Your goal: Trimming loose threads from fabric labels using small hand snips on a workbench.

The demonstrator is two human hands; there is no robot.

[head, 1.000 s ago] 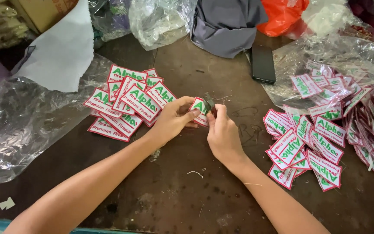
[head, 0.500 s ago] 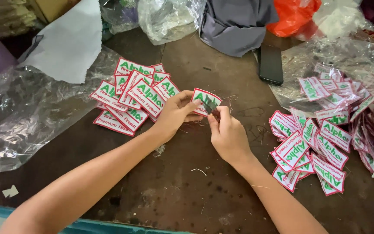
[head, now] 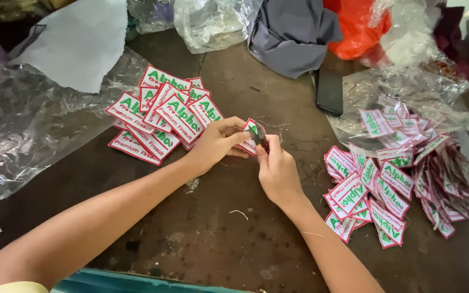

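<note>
While your two hands meet over the middle of the dark desk (head: 202, 239), the clear plastic bag (head: 408, 92) at the right lies open with embroidered patches spilling out of it into a loose heap (head: 386, 179) of white, red-edged pieces with green lettering. At the left, a crumpled clear plastic sheet (head: 23, 135) lies flat, and a neater stack of patches (head: 161, 116) rests just beside it, partly on its edge. You hold a single patch (head: 251, 138) between both hands, lifted just above the desk. Your left hand (head: 215, 144) pinches it by its left side, thumb on top. Your right hand (head: 278, 168) is closed, its fingertips (head: 261, 147) pressed together at the patch's right edge, on a small dark thing that you cannot make out. A black phone (head: 329, 89) lies well behind.
</note>
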